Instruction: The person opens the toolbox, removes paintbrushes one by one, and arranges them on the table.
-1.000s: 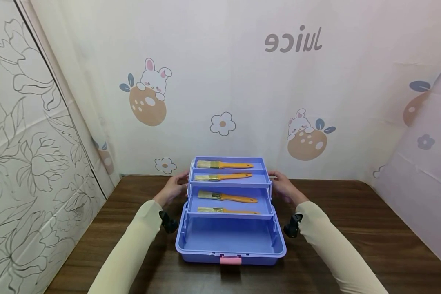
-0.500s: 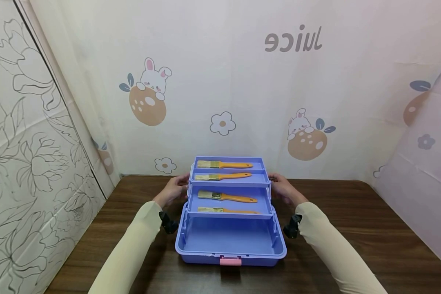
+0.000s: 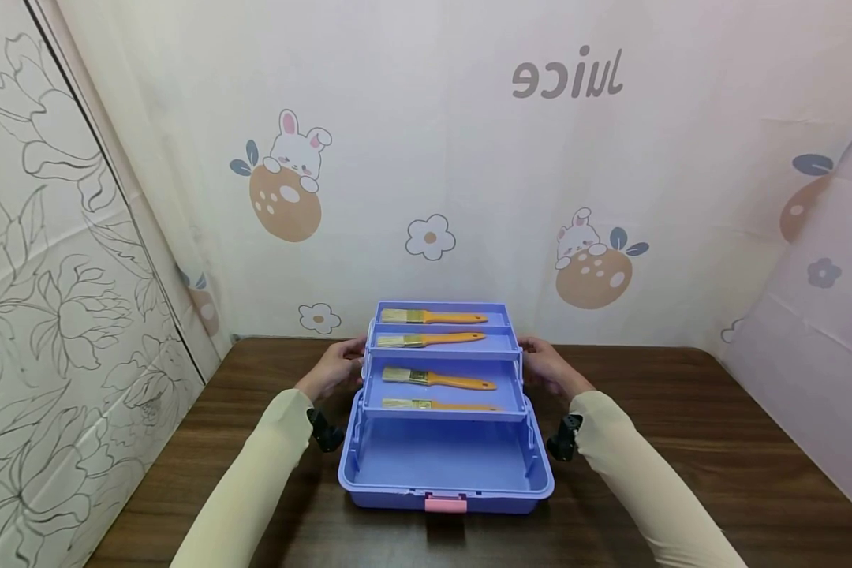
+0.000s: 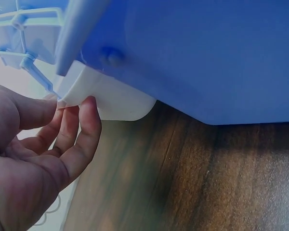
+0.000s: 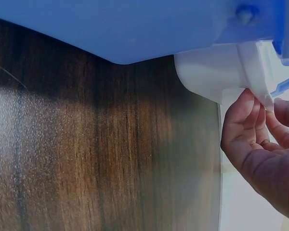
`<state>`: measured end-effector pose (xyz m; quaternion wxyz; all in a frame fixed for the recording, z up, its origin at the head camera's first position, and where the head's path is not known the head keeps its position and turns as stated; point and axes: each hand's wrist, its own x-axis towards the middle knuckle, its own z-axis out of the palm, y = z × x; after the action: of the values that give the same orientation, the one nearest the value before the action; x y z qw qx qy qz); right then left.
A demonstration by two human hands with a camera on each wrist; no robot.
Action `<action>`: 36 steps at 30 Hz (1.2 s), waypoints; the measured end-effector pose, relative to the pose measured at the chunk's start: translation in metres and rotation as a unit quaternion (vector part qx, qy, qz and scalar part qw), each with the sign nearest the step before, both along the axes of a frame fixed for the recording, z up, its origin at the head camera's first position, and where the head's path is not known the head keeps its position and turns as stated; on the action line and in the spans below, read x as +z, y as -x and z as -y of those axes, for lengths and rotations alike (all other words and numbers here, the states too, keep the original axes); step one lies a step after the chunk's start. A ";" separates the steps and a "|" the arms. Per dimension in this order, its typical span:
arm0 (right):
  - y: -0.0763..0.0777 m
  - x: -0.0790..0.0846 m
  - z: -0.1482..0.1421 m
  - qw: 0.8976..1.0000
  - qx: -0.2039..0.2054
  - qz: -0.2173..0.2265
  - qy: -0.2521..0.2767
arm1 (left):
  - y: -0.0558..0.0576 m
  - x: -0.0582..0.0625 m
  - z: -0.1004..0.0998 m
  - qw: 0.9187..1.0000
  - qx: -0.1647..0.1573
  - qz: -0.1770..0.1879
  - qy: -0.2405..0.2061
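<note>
Little has shifted this past second: left hand (image 3: 332,368) and right hand (image 3: 551,369) pinch the white lid (image 4: 116,96) behind the lavender box (image 3: 390,500), its trays (image 3: 443,356) staying spread.

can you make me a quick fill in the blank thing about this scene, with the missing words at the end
1. Altogether, the trays hold ____ brushes.
2. The front latch on the box is colored ____.
3. In the wrist views, the left hand and right hand each pinch the edge of a panel whose color is ____.
4. The mirrored word printed on the backdrop is ____.

Missing words: four; pink; white; Juice
</note>
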<state>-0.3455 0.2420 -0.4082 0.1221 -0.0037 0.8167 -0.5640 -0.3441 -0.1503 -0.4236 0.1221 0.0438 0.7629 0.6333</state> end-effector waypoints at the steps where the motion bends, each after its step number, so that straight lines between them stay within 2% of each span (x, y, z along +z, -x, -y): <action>1: 0.000 0.000 0.000 1.000 0.003 -0.002 -0.002 | 0.000 0.000 0.000 1.000 0.000 0.002 -0.001; 20: 0.000 -0.005 0.001 1.000 0.003 0.005 0.000 | 0.002 -0.007 -0.002 0.999 0.013 0.029 -0.014; 36: 0.001 -0.007 0.001 1.000 -0.004 0.009 -0.003 | 0.001 -0.006 -0.004 0.999 0.013 0.040 -0.016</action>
<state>-0.3463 0.2411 -0.4157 0.1277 0.0049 0.8174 -0.5618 -0.3454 -0.1463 -0.4299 0.1432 0.0104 0.7475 0.6485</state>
